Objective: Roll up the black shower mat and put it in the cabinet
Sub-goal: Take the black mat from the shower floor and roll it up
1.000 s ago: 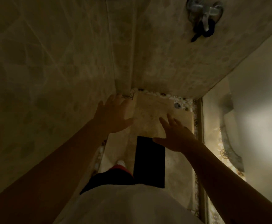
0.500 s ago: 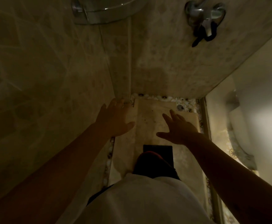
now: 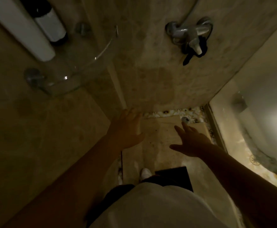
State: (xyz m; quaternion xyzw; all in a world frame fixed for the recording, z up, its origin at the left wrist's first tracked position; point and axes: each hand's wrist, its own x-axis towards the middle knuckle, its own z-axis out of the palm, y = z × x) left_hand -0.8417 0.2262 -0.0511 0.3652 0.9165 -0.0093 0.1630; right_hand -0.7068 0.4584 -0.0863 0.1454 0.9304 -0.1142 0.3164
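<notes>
Both hands are spread open and empty: left hand [image 3: 127, 129], right hand [image 3: 192, 142]. The mat [image 3: 175, 176] lies flat below the right hand, probably untouched; it's dim.

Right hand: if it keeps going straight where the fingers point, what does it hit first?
Probably the floor drain. The right hand is open, fingers aimed at it across bare floor tile, pebble border and wall just beyond. Depth is unclear.
</notes>
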